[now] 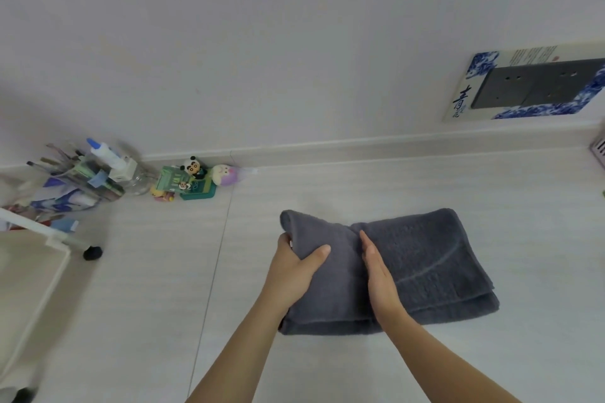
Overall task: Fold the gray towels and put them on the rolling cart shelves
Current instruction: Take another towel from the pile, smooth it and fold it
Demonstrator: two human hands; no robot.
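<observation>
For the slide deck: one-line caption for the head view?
Left hand grips the gray towel's left end mid-fold on the floor while the right hand presses flat along the crease.

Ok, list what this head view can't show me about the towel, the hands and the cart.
- Gray towel: its left part is covered by the left hand and right hand; layer count unclear.
- Left hand: fingers are tucked behind the raised towel edge; only the thumb shows.
- Rolling cart: cut off by the left edge, so its shelves and any towels on them are unseen.
- Clutter by the wall: blurred, too small to identify.
</observation>
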